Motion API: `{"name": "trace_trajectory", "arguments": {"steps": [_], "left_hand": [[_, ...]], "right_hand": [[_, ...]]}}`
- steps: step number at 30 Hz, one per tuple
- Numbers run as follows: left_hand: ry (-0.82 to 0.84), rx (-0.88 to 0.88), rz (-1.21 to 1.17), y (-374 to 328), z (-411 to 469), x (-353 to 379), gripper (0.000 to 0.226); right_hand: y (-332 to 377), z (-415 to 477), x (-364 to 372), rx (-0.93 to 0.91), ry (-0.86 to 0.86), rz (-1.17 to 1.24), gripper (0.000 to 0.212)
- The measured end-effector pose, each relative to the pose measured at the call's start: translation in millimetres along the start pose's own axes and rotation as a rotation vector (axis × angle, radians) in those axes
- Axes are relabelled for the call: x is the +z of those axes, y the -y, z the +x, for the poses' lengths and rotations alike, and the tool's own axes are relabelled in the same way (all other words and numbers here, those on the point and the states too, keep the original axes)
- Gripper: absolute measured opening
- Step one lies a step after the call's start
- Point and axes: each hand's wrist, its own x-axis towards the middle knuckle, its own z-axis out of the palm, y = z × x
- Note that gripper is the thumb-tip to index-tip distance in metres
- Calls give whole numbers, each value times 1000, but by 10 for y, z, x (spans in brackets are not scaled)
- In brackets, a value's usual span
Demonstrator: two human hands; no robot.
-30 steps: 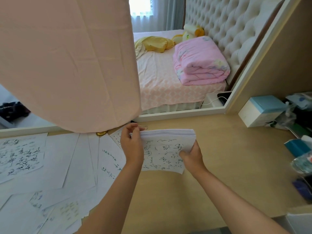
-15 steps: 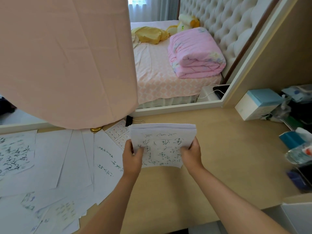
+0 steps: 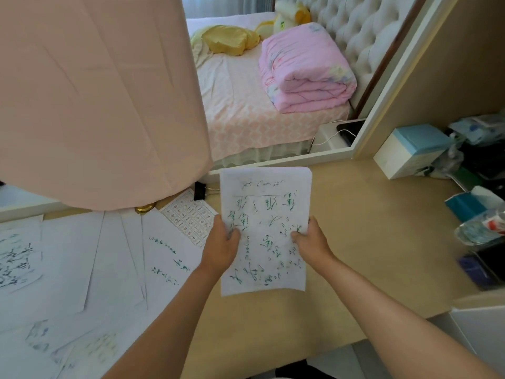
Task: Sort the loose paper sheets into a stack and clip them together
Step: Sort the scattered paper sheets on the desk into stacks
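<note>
A stack of paper sheets (image 3: 266, 214) with green handwriting is held upright above the wooden desk (image 3: 369, 242). My left hand (image 3: 221, 243) grips its left edge and my right hand (image 3: 310, 242) grips its right edge, thumbs on the front page. A black binder clip (image 3: 199, 190) lies on the desk just left of the stack's top, beyond my left hand. Several loose sheets (image 3: 114, 258) are spread flat over the left of the desk, one printed with a red grid (image 3: 188, 214).
A large pink lampshade (image 3: 95, 99) hangs over the left, its brass base (image 3: 144, 208) on the desk. A white and blue box (image 3: 410, 150), a teal tissue pack (image 3: 470, 205) and a plastic bottle (image 3: 483, 227) crowd the right. A mirror behind the desk reflects a bed.
My left hand came off the stack's top corner and took the left edge. The stack has tipped up from nearly flat to upright, its full front page facing me.
</note>
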Motion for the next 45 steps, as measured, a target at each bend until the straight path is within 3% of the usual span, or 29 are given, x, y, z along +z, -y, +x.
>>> {"name": "trace_trajectory", "arguments": {"steps": [5,7,12,15,19,21,23,28,31,36,41,45], "left_hand": [[244,-374,-53,-124,195,461,20],[280,-439,-24,-94,232,679,23],[260,-517,-75,-130,247,1142,19],[301,-519,-97,-171,231,1353,28],[248,-430,93,-26,281,1542,62],[238,-427,154,-30,272,1562,71],[242,-420,172,-247,180,1481,66],[165,-331,248,-301,160,1103,73],[99,-286,268,-149,112,695,64],[38,-315,337,430,-111,-267,57],[53,-359,444,1244,-352,-1282,57],[-31,-359,619,1783,-421,-2003,64]], "right_hand": [[-244,284,-353,161,-16,-100,29],[-370,405,-470,205,-19,-149,30],[-646,695,-735,234,-8,-243,35],[-744,814,-820,247,35,-334,37],[-788,856,-897,252,186,-592,79],[-726,811,-901,217,205,-712,84],[-607,747,-855,152,175,-738,82],[-259,575,-413,-43,283,-555,65],[-36,412,27,-60,424,-421,51],[175,112,937,-35,543,-404,40],[254,-175,1853,-47,540,-487,44],[344,-197,2449,-81,441,-563,52]]}}
